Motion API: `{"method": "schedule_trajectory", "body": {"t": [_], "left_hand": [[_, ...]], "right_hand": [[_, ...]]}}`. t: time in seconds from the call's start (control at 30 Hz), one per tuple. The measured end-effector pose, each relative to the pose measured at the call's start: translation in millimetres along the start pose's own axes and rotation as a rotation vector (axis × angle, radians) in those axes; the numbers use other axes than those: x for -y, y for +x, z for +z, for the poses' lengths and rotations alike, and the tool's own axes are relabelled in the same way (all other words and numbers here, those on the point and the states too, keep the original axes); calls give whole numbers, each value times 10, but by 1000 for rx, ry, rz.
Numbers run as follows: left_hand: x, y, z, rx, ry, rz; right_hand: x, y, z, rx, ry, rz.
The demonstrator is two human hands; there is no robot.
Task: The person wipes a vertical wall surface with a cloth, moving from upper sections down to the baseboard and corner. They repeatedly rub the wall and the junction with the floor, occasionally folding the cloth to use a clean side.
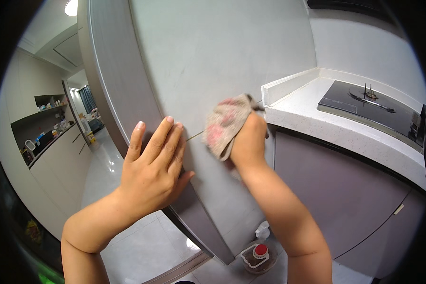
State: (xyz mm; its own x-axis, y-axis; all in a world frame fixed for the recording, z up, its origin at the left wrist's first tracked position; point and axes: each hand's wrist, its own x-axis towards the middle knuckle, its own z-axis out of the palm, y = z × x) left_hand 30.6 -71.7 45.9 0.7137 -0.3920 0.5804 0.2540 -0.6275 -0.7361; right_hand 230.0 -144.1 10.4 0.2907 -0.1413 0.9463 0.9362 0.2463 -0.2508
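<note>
My right hand grips a beige cleaning cloth with reddish-pink patches, pressed against the grey tiled wall just left of the counter's end. Part of the cloth covers the horizontal joint between tiles, and some of my right fingers are hidden behind the hand. My left hand lies flat with fingers stretched out on the grey door frame, beside the wall's edge. It holds nothing.
At right a white speckled countertop carries a black gas hob, above mauve cabinet doors. On the floor below stand a red-capped jug and a clear bottle. Left, a doorway opens on a hall with a built-in cabinet.
</note>
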Motion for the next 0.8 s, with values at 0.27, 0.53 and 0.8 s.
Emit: {"method": "schedule_trajectory", "body": {"t": [0.27,0.53,0.8], "left_hand": [[19,7,9,5,-15,4],[123,53,-19,-51,19,68],[141,281,14,-161,-15,35]], "right_hand": [[-83,144,20,-66,-2,67],[22,321,23,-39,-73,20],[36,225,83,-40,-45,115]]}}
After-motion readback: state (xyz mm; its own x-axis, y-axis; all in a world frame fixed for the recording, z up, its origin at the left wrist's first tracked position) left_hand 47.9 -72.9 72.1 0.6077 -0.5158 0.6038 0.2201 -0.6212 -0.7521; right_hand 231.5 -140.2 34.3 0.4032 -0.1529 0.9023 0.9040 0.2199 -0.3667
